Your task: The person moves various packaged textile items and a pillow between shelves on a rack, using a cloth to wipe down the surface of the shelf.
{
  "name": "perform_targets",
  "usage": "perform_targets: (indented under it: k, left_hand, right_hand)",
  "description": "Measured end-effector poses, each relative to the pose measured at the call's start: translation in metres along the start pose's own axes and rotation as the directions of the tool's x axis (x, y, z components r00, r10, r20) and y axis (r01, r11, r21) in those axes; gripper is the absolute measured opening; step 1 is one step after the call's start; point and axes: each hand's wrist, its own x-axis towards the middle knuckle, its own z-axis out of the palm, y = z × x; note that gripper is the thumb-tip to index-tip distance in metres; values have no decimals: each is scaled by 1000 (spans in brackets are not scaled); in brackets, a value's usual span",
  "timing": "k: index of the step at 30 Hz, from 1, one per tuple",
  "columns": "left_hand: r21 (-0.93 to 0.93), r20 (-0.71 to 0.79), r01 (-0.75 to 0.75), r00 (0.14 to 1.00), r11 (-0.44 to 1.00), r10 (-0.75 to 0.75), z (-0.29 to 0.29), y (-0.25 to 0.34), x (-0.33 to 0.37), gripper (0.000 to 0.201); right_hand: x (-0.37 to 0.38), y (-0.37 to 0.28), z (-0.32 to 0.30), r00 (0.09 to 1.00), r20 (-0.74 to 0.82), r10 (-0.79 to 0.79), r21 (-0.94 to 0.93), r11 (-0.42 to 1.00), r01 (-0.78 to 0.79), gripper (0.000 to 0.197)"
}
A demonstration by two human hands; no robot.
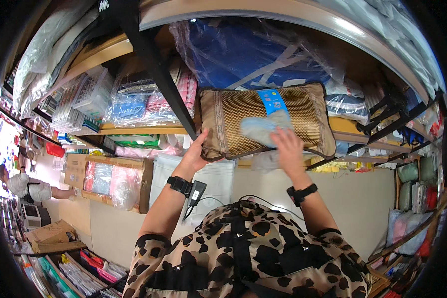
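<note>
Pillow [233,116], gold woven face, at shelf [350,125] edge; left hand [197,153] closed round pillow's lower left corner, fingers partly hidden; pale cloth [256,130] across pillow's middle; right hand [288,145] on cloth, fingers slightly bent, blurred, can't tell if gripping or only pressing; blue plastic-wrapped bundle [233,57] behind pillow; pink checked pack [166,102] left of pillow.

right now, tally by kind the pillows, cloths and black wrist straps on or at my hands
Pillow, at the left hand: 1
Cloth, blurred, under the right hand: 1
Black straps, one per wrist: 2
Total: 4
</note>
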Motion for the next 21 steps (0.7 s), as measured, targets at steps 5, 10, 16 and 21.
perform_targets:
  k: [5, 10, 16, 21]
  left_hand:
    - [136, -16, -14, 1000, 991, 16, -8, -1, 15, 53]
    - [247, -3, -84, 996, 965, 88, -12, 9, 22, 52]
    - [393, -136, -61, 983, 917, 124, -21, 26, 51, 60]
    - [331, -138, -149, 969, 932, 204, 10, 11, 48, 61]
  right_hand:
    - [-38, 98, -16, 941, -108, 320, 65, 947, -315, 50]
    - [-27, 151, -39, 728, 19, 685, 647, 547, -532, 50]
    - [4, 164, -32, 658, 422, 624, 464, 475, -748, 66]
    - [-9, 191, -16, 575, 725, 380, 586, 98, -804, 62]
